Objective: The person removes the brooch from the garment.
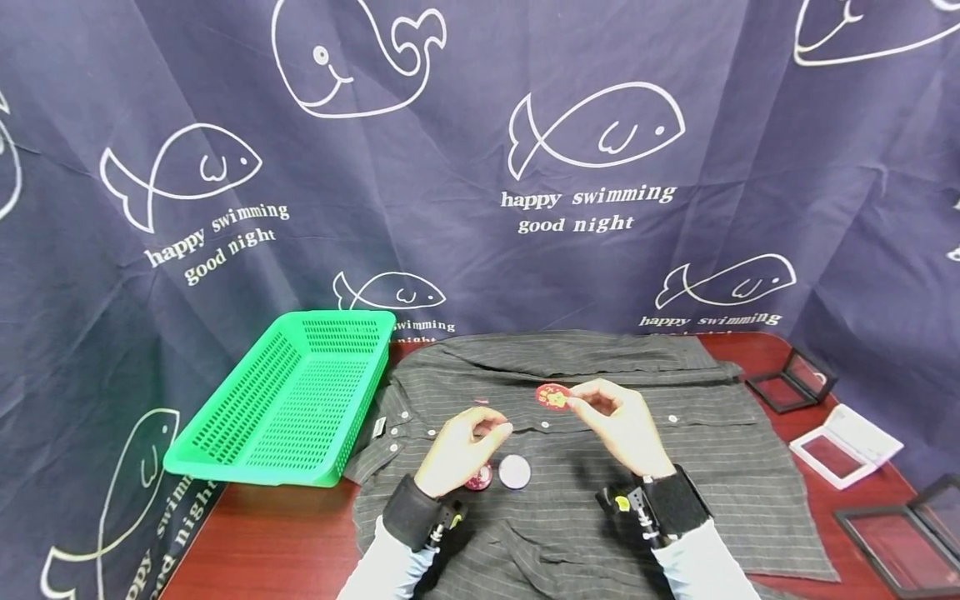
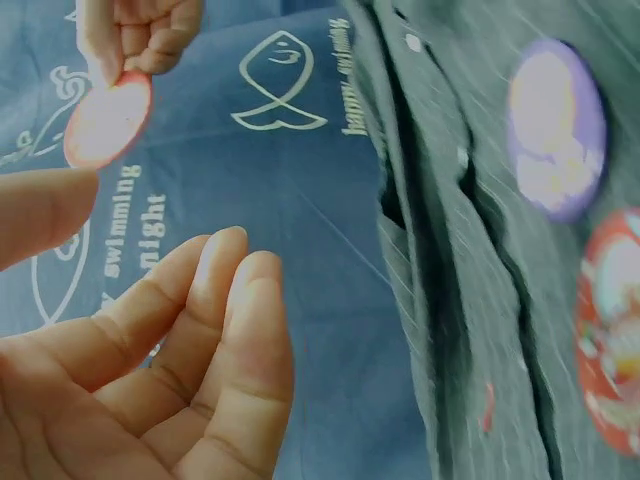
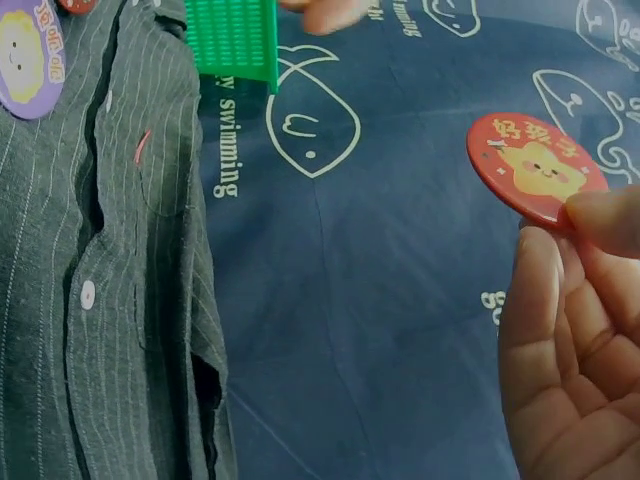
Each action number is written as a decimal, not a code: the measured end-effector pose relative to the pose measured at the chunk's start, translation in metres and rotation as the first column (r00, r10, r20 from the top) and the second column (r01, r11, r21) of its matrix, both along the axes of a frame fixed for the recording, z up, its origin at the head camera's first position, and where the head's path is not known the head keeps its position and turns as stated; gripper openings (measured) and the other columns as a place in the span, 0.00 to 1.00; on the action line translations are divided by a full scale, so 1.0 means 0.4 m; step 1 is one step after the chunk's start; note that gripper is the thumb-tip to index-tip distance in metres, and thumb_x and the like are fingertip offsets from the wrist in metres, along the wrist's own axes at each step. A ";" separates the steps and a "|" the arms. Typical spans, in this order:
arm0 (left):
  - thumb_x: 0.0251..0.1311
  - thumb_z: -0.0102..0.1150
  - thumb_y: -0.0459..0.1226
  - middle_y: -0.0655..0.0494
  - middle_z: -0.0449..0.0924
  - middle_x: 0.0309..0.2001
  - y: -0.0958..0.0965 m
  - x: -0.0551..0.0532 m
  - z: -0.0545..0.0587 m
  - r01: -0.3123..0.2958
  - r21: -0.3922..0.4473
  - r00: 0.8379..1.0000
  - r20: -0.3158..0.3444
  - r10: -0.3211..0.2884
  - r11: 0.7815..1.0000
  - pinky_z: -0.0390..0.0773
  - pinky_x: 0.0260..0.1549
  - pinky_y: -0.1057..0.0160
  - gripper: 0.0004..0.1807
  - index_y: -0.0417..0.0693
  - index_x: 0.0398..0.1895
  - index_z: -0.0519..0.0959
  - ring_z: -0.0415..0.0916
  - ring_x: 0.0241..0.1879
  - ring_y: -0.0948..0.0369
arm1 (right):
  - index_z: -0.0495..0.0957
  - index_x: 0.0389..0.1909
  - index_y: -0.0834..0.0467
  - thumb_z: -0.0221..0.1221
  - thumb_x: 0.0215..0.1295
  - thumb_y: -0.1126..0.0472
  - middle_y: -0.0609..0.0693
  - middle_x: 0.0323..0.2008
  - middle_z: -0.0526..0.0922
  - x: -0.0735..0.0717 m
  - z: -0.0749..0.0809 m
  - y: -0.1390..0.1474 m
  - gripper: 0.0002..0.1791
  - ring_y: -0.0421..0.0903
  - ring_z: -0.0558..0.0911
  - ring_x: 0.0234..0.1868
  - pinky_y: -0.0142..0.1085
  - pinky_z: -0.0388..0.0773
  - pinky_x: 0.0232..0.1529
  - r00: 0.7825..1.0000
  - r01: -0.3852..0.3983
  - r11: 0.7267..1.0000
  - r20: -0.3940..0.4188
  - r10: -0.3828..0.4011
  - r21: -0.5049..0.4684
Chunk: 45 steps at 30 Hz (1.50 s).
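Observation:
My right hand pinches the edge of a round red badge between thumb and fingertips. A smiling yellow star and yellow characters decorate its face. It is held up above a dark grey pinstriped shirt, which is spread on the table. My left hand hovers over the shirt, fingers loosely bent, thumb apart, nothing in its grasp. On the shirt beneath it lie a purple-rimmed badge and a second red badge; the left hand partly hides that red one in the head view.
A green plastic basket stands at the left on the reddish table. Along the right lie a small black hinged case, a white one and a larger black one. A dark blue printed curtain hangs behind.

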<state>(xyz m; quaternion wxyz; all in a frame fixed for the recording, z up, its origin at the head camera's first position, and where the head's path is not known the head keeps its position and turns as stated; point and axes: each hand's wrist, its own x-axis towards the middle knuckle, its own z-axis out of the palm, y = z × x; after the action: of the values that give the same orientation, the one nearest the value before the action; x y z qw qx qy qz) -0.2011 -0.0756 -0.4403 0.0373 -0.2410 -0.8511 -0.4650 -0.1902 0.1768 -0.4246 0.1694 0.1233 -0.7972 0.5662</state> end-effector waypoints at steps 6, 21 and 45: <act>0.67 0.56 0.47 0.55 0.86 0.40 0.030 -0.007 0.031 0.006 0.022 1.000 -0.009 -0.006 1.000 0.79 0.41 0.65 0.13 0.48 0.43 0.83 0.82 0.38 0.62 | 0.84 0.38 0.60 0.66 0.59 0.67 0.56 0.31 0.86 0.011 0.008 -0.007 0.06 0.29 0.80 0.29 0.24 0.76 0.33 0.999 0.013 1.000 -0.048 -0.012 0.025; 0.72 0.49 0.35 0.36 0.84 0.35 0.064 0.041 0.129 0.024 0.158 0.988 0.148 -0.048 0.987 0.83 0.35 0.57 0.13 0.33 0.38 0.80 0.81 0.33 0.59 | 0.86 0.35 0.55 0.66 0.57 0.73 0.49 0.35 0.86 0.023 0.011 -0.032 0.10 0.32 0.82 0.37 0.26 0.80 0.39 0.958 -0.096 0.991 -0.263 0.118 0.096; 0.74 0.44 0.33 0.31 0.79 0.28 0.063 0.035 0.119 0.049 0.232 0.979 0.183 -0.093 0.971 0.79 0.27 0.67 0.19 0.27 0.31 0.79 0.73 0.24 0.65 | 0.85 0.31 0.57 0.69 0.46 0.78 0.52 0.33 0.84 0.016 0.000 -0.058 0.14 0.42 0.81 0.32 0.25 0.78 0.35 0.887 -0.101 0.977 -0.427 0.173 0.186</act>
<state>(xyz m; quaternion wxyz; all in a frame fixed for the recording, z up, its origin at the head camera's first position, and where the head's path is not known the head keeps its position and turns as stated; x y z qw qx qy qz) -0.1869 -0.0502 -0.3928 -0.0348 -0.2196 -0.7828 -0.5811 -0.1838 0.1537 -0.4246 0.2947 0.3175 -0.7699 0.4686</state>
